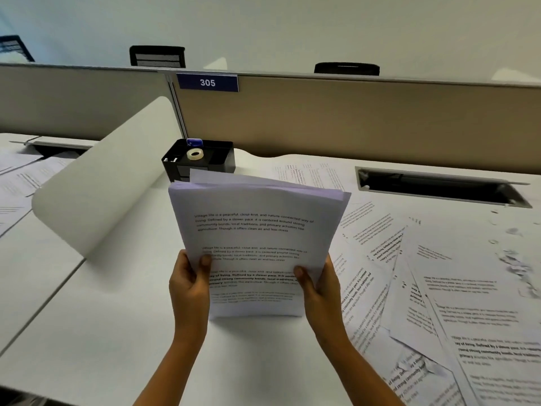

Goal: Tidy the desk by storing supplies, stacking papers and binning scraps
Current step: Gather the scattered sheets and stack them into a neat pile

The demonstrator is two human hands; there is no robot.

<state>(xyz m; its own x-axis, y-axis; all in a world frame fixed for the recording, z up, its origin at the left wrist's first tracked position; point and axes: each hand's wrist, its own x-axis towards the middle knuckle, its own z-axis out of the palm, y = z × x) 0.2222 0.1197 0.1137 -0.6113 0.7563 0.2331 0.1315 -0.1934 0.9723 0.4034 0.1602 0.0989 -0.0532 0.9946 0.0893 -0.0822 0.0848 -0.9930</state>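
In the head view, a stack of white printed paper sheets (257,230) stands upright at the centre of the frame, its bottom edge down on the white table (117,317). The left hand (190,285) grips the stack's left edge and the right hand (319,288) grips its right edge. On each hand the thumb is pressed to the front page and the fingers are curled behind.

The front page repeats one paragraph, which at the top reads: "Village life is a peaceful, close-knit, and nature-connected way of living. Defined by a slower pace, it is centered around strong community bonds, local traditions, and primary activities like agriculture. Though it offers clean air and less stress". Lower repeats are partly in bold.

Loose printed sheets (439,288) carrying the same text lie fanned and overlapping across the right half of the table. Small paper scraps (512,259) lie at the far right, too blurred to make out singly.

Just behind the stack sits a black plastic desk organiser (205,164). In it lie a roll of clear tape (195,154) and, behind the roll, a small blue item (194,142).

A blue label (207,82) reading "305" in white hangs on the beige partition (322,118) in the upper middle. A white curved divider panel (102,183) rises at the left, and a dark cable slot (439,186) is cut into the table at the upper right.
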